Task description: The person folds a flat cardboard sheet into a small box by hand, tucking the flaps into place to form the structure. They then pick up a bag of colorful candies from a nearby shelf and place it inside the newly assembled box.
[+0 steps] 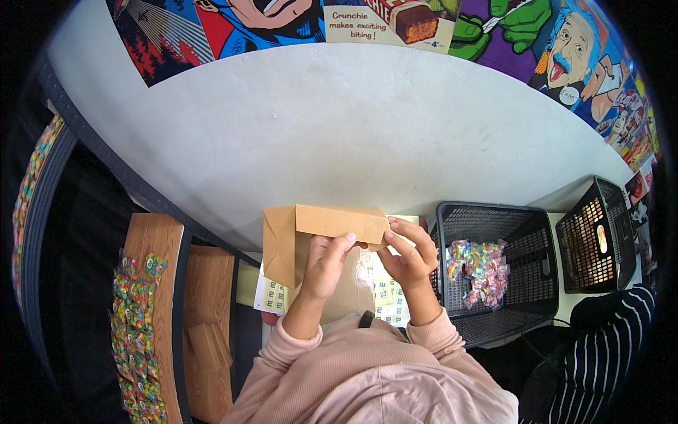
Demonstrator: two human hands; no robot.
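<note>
A brown paper bag (311, 237) is being held above the sticker sheets (387, 293), its folded top being pinched closed by the left hand (326, 265) and right hand (409, 256). An uneven crease is being risked if either grip slips.

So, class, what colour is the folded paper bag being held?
Plain brown paper bag, seen best in the head view.
</note>
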